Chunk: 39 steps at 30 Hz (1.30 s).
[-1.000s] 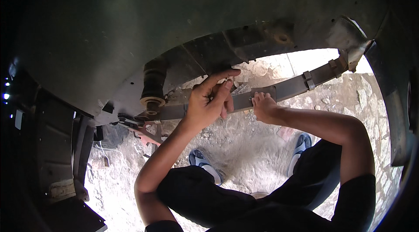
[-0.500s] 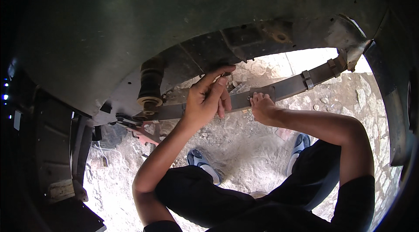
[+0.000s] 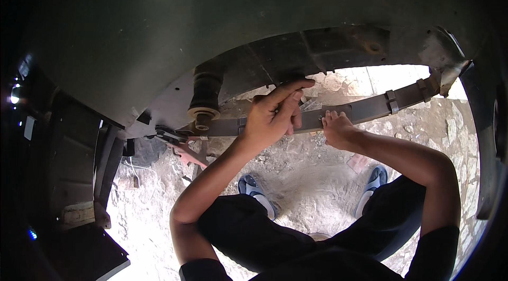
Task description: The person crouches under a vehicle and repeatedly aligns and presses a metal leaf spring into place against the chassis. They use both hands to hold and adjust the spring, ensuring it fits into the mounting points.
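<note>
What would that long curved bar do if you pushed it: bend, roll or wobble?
The bar would probably feel stiff, because it looks like thick metal. It might be heavy too, being so long. It probably wouldn't roll, because its side looks flat.

Dark clothes, short sleeves
The black shirt leaves both forearms bare, as are the left hand and right hand; the trousers are black, the footwear dark blue with pale areas.

Leaf spring: dull metal (clips likewise). Ground: rough, stony. Trousers: matt cloth.
</note>
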Each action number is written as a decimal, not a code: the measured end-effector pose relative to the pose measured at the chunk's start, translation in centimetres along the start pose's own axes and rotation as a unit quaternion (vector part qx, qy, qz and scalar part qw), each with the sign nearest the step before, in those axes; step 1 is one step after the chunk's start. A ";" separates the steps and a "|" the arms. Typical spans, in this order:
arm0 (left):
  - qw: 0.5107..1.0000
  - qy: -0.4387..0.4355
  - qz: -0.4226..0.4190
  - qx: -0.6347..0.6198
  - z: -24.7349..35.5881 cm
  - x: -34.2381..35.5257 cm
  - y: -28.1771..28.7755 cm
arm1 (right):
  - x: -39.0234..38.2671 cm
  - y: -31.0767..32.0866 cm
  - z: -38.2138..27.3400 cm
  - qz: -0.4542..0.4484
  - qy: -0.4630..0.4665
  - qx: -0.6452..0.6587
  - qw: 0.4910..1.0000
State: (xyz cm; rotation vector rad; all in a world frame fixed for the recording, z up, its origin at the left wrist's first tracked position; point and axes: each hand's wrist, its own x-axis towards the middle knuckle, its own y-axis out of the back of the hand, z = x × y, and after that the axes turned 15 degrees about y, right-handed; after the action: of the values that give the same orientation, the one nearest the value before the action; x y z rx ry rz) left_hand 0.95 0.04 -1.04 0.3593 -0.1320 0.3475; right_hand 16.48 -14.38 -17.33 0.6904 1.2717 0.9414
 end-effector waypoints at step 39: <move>0.999 0.026 0.006 -0.042 0.0 -0.2 -0.3 | 0.0 0.6 0.1 -0.027 0.026 -0.024 0.999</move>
State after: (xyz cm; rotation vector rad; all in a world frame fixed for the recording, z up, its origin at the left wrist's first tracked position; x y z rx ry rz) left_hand 0.85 -0.24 -1.18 0.2667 -0.0969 0.3629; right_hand 16.49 -14.14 -16.79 0.5932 1.3034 0.9481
